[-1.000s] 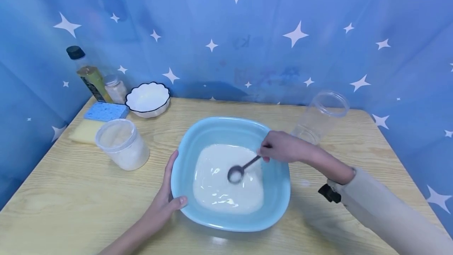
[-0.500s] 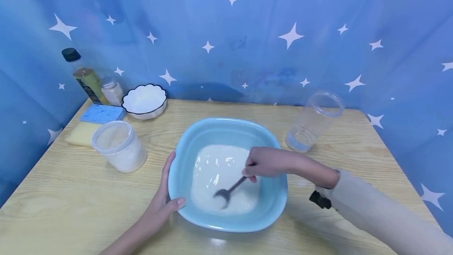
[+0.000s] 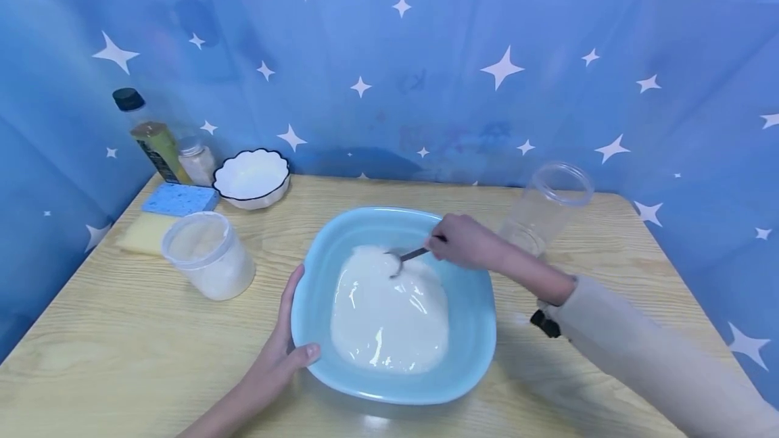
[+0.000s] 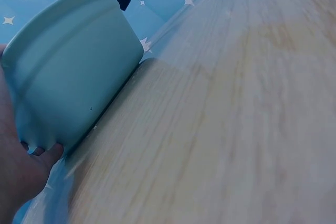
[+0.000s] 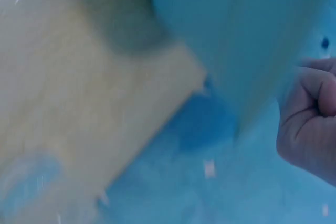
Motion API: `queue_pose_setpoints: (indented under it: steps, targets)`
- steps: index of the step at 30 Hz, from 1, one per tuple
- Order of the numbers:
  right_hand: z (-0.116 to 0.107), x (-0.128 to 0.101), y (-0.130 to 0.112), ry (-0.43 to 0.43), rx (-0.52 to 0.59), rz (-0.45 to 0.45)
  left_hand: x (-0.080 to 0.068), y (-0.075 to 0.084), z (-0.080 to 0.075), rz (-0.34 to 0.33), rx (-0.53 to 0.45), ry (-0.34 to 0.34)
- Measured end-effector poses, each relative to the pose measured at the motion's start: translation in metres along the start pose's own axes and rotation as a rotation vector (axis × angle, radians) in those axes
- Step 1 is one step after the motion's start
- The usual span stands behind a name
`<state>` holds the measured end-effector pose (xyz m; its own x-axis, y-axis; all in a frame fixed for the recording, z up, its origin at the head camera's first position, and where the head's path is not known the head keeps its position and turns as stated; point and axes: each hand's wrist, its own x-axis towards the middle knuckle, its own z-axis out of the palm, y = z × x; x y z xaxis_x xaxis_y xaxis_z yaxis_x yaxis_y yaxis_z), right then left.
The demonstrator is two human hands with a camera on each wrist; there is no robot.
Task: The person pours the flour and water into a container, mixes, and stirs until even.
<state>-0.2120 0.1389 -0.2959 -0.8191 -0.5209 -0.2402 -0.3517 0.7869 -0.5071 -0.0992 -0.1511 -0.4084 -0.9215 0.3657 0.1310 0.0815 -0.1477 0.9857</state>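
A light blue plastic basin (image 3: 475,330) stands on the table with a pool of glossy white liquid (image 3: 389,323) in it. My left hand (image 3: 281,350) holds the basin's left side, thumb over the rim and fingers along the outer wall (image 4: 79,66). Above the basin's right back part, my right hand (image 3: 465,242) pinches the handle of a dark spoon (image 3: 416,253). The spoon's bowl sits partly in the liquid near its far edge. In the right wrist view the right hand (image 5: 310,119) is curled, but the spoon is hidden there.
A tub of white powder (image 3: 213,262) stands left of the basin. Behind it are a blue sponge (image 3: 180,200), a yellow sponge (image 3: 143,234), an oil bottle (image 3: 159,151), a small jar (image 3: 197,162) and a scalloped bowl (image 3: 252,178). A clear container (image 3: 544,208) stands behind the right hand.
My right hand has swept the spoon toward the near left of the basin and then back to the far side. The left hand keeps its hold on the basin.
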Motion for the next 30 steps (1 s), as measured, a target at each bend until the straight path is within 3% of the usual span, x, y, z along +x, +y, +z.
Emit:
queue_pose_setpoints:
  steps: [2,6,9,12,15,18,21,24,27,30]
  targets:
    - [0.013,0.005,-0.006,-0.032,0.027,-0.047,0.0,0.0,-0.001,0.006,0.003,-0.006]
    - [0.025,0.001,-0.018,-0.216,0.097,-0.057,0.001,0.0,-0.001,0.015,0.022,-0.01]
    - [0.016,-0.011,-0.021,-0.359,0.069,-0.058,0.001,0.002,0.0,0.013,0.035,0.003]
    - [-0.002,-0.024,-0.02,-0.415,-0.017,-0.068,0.0,0.004,0.0,0.008,0.018,0.008]
    - [-0.021,-0.031,-0.017,-0.379,-0.086,-0.049,0.0,0.005,0.0,0.006,0.005,0.008]
    - [-0.032,-0.029,-0.012,-0.257,-0.124,-0.027,0.0,0.004,0.0,0.013,0.006,0.008]
    - [-0.03,-0.02,-0.003,-0.11,-0.132,-0.044,0.001,0.002,0.001,0.011,0.018,0.014]
    - [-0.015,-0.006,0.008,-0.046,-0.071,-0.063,0.001,0.001,0.001,0.005,0.02,0.015]
    - [0.0,0.001,0.01,-0.095,0.016,-0.098,0.001,0.001,0.002,0.001,0.016,0.017]
    - [0.006,-0.002,0.005,-0.23,0.07,-0.127,0.001,0.002,0.002,0.005,0.009,0.013]
